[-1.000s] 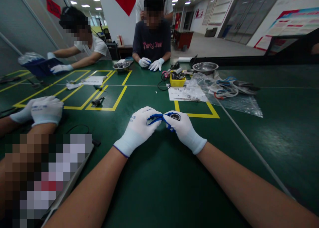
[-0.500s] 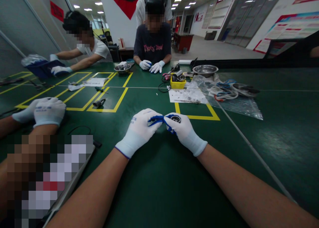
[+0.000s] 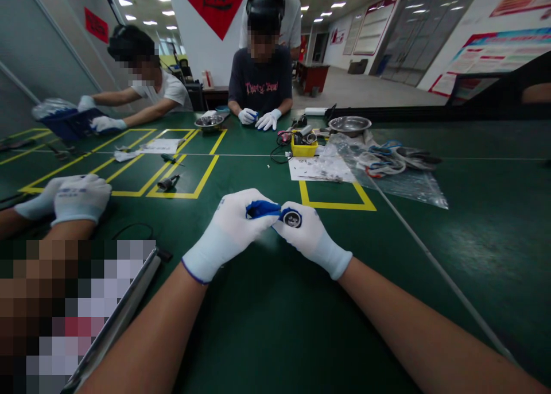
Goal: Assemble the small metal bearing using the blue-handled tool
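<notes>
My right hand (image 3: 306, 231), in a white glove with blue palm coating, is closed around a round black part with a silver rim (image 3: 292, 219). The part's open end faces up and shows small details inside; the rest is hidden in the glove. Against the right fingertips, my left hand (image 3: 235, 224) holds its thumb and fingers together in a pinch. Whatever is between those left fingertips, if anything, is too small or hidden to make out. Both hands are just above the green table (image 3: 258, 325).
A yellow bin (image 3: 304, 148) of parts stands ahead, near a metal bowl (image 3: 350, 124) and a plastic bag (image 3: 424, 190). A dark cylindrical part (image 3: 167, 182) lies left, past a co-worker's gloved hands (image 3: 81, 199). Other people sit across the table.
The round part has tilted towards me, so its open end shows more fully. Both hands have shifted slightly left, and the view has turned a little.
</notes>
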Demonstrator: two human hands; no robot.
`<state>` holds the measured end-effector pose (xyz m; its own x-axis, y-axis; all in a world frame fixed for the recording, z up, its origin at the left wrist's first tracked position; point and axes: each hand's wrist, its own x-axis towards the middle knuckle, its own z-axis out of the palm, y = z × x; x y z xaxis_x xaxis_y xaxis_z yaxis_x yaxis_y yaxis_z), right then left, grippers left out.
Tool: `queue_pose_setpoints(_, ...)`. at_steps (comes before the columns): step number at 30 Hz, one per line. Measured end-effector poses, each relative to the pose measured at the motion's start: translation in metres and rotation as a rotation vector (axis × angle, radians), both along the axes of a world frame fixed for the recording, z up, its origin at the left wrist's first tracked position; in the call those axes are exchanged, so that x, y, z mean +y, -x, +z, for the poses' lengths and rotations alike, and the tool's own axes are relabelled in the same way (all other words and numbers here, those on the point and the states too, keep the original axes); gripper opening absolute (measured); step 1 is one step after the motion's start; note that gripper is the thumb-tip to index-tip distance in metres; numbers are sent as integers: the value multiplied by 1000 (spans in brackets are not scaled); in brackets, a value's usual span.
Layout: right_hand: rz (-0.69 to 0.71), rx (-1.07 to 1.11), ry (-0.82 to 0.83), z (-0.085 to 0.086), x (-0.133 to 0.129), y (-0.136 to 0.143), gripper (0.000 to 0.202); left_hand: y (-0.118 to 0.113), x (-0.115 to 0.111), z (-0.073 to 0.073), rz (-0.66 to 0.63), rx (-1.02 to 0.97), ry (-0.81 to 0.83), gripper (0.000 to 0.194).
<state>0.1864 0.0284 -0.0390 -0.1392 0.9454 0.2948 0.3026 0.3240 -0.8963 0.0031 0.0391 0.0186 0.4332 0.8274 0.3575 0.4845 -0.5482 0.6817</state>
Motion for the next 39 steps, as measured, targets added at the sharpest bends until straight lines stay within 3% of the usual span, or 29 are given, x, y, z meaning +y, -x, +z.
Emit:
queue_pose_setpoints(6,50,-146,-36,1,-5,2,22,-10,-5,0,-101,218,-43,11)
queue_pose_setpoints(18,109,-182,-15,1,-6,1,7,-15,-7,-3,-122,277,-38,14)
queue_pose_setpoints(30,152,-163,-32,0,-4,0,11,-19,-13,-3,-148,522,-288,7)
queue_pose_setpoints(35,207,-130,-57,4,-5,1,15,-18,-18,-2,-152,537,-270,9)
queue_pose_setpoints(39,170,-153,-8,3,-6,1,8,-18,-16,0,-150,509,-192,11)
